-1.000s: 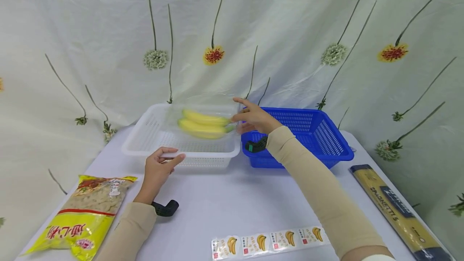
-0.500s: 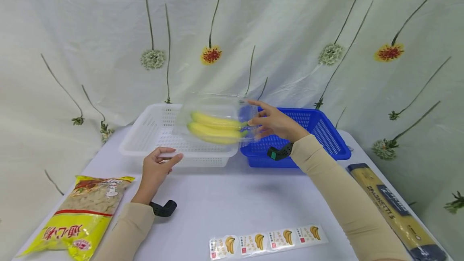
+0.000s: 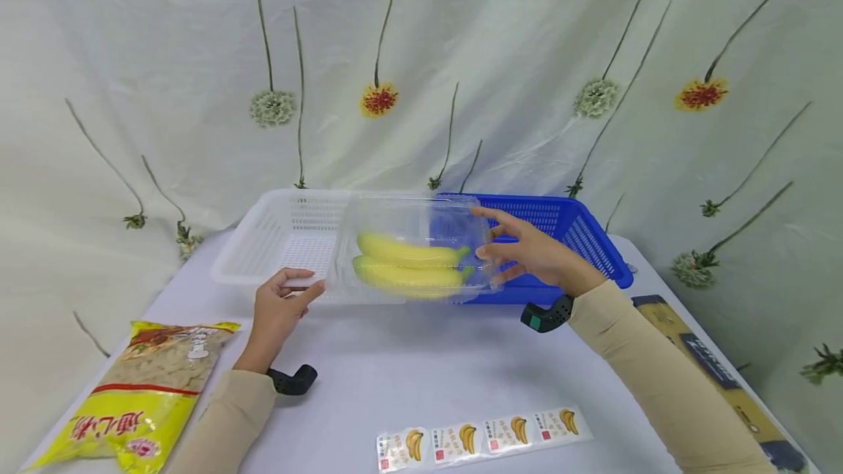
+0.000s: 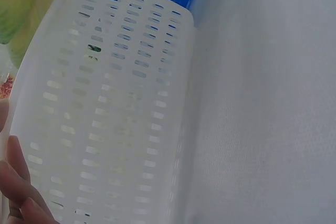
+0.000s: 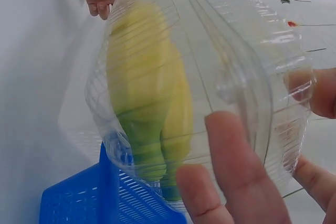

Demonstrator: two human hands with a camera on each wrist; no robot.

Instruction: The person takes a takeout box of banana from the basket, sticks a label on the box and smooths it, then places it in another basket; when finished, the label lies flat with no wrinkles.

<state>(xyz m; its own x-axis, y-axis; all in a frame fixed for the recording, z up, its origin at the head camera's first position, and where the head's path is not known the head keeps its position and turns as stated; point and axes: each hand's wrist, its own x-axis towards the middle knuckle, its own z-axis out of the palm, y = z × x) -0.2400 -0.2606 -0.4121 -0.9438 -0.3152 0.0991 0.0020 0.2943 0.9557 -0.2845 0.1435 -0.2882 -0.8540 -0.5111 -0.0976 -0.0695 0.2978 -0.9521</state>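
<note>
My right hand (image 3: 536, 258) grips the right end of a clear plastic clamshell box (image 3: 421, 214) holding yellow bananas (image 3: 408, 276) with green tips. In the head view the box overlaps the right part of a white perforated basket (image 3: 253, 247) and the left part of a blue one. The right wrist view shows fingers (image 5: 241, 177) spread over the box's clear wall. At the white basket's front rim, my left hand (image 3: 279, 313) holds on with thumb and fingers; the left wrist view has these fingertips (image 4: 16, 156) right at that rim.
Beside the white basket stands the blue basket (image 3: 596, 247). A yellow pasta bag (image 3: 145, 393) lies at the left, and a spaghetti pack (image 3: 711, 371) lies along the right edge, partly behind my right sleeve. Near the front is a strip of banana stickers (image 3: 484, 437).
The box of bananas has moved right and toward me in my right hand, from over the white basket, and tilted its top more into view. My left hand stays at the basket rim.
</note>
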